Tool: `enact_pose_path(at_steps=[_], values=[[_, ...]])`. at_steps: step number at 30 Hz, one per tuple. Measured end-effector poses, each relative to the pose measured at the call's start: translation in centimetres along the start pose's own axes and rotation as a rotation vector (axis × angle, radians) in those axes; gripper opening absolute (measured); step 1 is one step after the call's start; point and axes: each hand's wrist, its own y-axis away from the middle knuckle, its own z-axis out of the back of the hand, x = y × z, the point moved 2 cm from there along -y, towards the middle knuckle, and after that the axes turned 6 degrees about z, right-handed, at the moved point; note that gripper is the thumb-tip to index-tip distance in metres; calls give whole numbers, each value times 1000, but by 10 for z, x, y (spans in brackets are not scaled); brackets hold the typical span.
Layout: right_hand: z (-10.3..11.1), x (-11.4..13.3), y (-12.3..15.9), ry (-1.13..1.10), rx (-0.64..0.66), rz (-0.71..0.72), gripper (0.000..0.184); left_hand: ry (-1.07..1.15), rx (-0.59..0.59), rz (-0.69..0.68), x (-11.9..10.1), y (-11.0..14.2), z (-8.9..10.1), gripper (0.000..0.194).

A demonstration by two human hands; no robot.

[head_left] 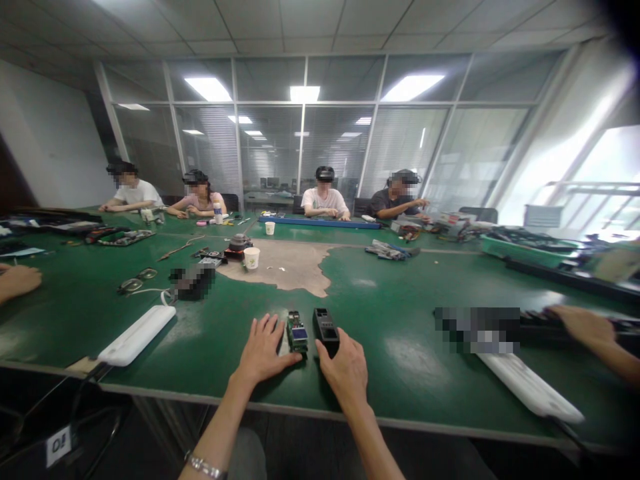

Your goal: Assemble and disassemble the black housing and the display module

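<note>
both pieces sit near the front edge of the worktop (395,327), side by side with a narrow gap, probably so that each is within easy reach of its own hand. the left hand (263,350) is at the circuit board (297,333); its grip looks released, fingers spread and thumb stretched toward the board's near end, perhaps to keep it from sliding, though i cannot tell whether it presses. the right hand (349,367) has its grip around the near end of the black case (326,327), thumb on one side and fingers on the other, which likely steadies it.

the circuit board is slim and green, with a small bluish screen and components crowded at its far end. the black case is dark and long, with rectangular openings in its face; finer detail is blurred.
</note>
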Motion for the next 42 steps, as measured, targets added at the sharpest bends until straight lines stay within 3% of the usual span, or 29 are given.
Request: enact_pose_path(at_steps=[4,12,18,23,31,37,42], values=[[-2,-1,0,7,-28,-4,73,-1,2,9,0,0,1,94],[-8,-6,3,-9,-18,21,59,9,7,4,0,1,1,88],[-5,-3,2,-13,-4,-56,73,2,18,5,0,1,1,88],[-2,-1,1,-10,-50,-40,76,6,15,0,1,0,1,93],[3,1,4,-7,8,-36,47,14,11,-7,2,1,0,95],[7,8,-6,-48,14,-98,47,13,16,-9,2,1,1,91],[18,36,-20,-182,-38,-87,47,19,1,-17,3,1,0,86]])
